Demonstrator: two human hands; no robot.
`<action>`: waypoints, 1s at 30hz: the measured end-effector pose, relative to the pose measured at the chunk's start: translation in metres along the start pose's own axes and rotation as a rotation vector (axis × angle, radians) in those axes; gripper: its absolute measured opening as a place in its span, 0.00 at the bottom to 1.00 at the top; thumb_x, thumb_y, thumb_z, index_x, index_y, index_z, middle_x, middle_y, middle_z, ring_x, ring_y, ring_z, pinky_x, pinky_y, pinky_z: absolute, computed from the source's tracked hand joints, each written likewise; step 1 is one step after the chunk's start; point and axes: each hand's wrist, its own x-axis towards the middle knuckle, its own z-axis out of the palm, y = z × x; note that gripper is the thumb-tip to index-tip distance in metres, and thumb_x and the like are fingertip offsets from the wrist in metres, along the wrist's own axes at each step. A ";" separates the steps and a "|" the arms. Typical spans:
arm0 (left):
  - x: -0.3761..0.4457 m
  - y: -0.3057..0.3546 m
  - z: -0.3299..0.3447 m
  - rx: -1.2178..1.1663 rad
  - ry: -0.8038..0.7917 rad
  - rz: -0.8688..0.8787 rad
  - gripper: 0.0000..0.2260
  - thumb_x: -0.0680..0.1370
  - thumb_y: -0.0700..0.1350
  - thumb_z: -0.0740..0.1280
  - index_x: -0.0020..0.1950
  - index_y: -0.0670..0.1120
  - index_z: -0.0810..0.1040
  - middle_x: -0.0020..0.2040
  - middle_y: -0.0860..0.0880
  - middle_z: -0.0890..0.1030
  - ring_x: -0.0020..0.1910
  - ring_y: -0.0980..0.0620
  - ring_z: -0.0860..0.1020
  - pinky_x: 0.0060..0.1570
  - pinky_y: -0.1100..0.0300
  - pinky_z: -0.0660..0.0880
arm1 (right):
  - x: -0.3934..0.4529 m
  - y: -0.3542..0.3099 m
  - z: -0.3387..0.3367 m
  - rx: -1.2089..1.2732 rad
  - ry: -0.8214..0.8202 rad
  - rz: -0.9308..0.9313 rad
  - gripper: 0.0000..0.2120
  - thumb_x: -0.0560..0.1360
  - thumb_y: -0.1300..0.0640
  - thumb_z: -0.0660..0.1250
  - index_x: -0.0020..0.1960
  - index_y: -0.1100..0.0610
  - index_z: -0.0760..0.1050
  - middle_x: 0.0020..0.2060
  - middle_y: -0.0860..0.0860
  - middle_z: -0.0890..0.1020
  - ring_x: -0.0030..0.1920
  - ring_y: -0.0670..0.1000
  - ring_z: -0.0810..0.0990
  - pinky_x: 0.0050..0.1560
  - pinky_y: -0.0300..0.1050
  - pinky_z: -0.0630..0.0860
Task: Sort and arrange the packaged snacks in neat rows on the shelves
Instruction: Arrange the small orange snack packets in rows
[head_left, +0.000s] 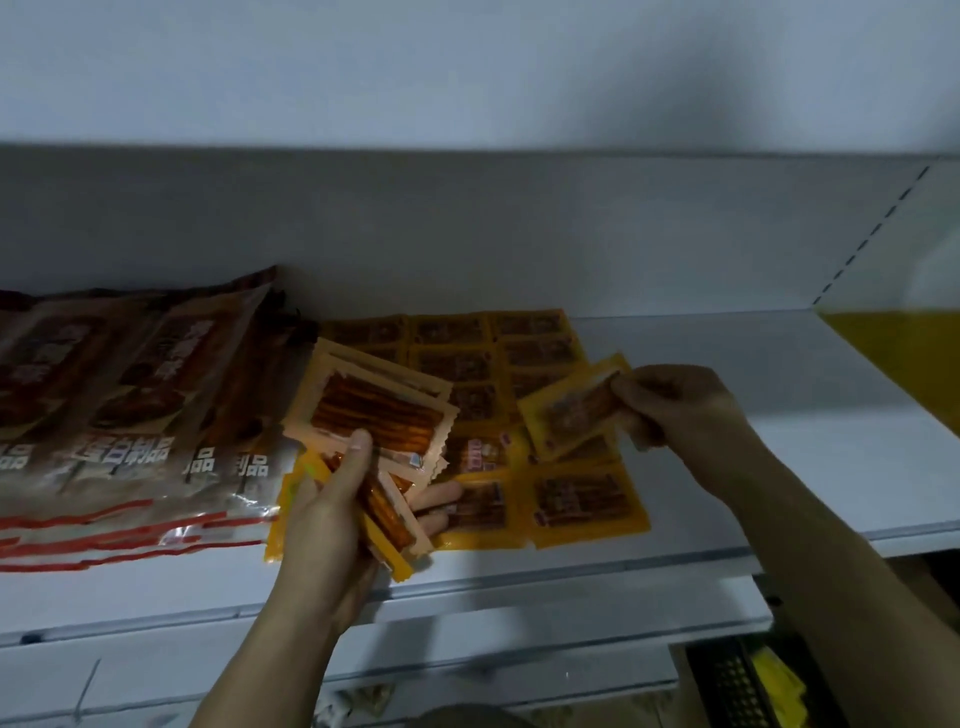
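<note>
Head view, near shelf (727, 415) (seemingly downward).

White characters "制品" show on the brown snack bags (130, 415).

The rows of yellow packets (524, 374) on the white shelf (779, 415) serve as the landmark. To their right the shelf surface lies bare up to the yellow side panel (898, 358), leaving open room for a hand. Touching their left edge, the large brown bags (135, 395) block that side. Above them, open space reaches up to the upper shelf (467, 78). The left hand (322, 514) with its fan of packets (374, 410) covers their front-left part, and the right hand (680, 405) hangs over their right edge.
</note>
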 end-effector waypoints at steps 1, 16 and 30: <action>-0.001 -0.002 0.003 0.007 -0.001 0.005 0.18 0.81 0.52 0.62 0.70 0.50 0.74 0.55 0.39 0.86 0.45 0.31 0.86 0.37 0.42 0.84 | 0.004 0.005 -0.001 -0.024 0.007 0.040 0.14 0.79 0.56 0.71 0.39 0.64 0.81 0.23 0.52 0.74 0.24 0.50 0.69 0.26 0.40 0.65; -0.032 -0.035 0.042 0.010 0.046 0.002 0.22 0.76 0.54 0.65 0.66 0.44 0.76 0.52 0.35 0.86 0.43 0.32 0.86 0.32 0.46 0.84 | 0.026 0.054 0.015 -0.749 0.099 0.069 0.27 0.74 0.32 0.68 0.35 0.56 0.73 0.32 0.50 0.77 0.36 0.54 0.79 0.37 0.43 0.69; -0.058 -0.040 0.036 0.011 -0.024 -0.097 0.17 0.80 0.49 0.63 0.68 0.45 0.74 0.55 0.34 0.85 0.45 0.28 0.85 0.35 0.45 0.84 | -0.027 -0.014 0.066 0.030 -0.366 -0.099 0.08 0.82 0.56 0.68 0.49 0.54 0.85 0.29 0.47 0.81 0.29 0.46 0.78 0.36 0.45 0.76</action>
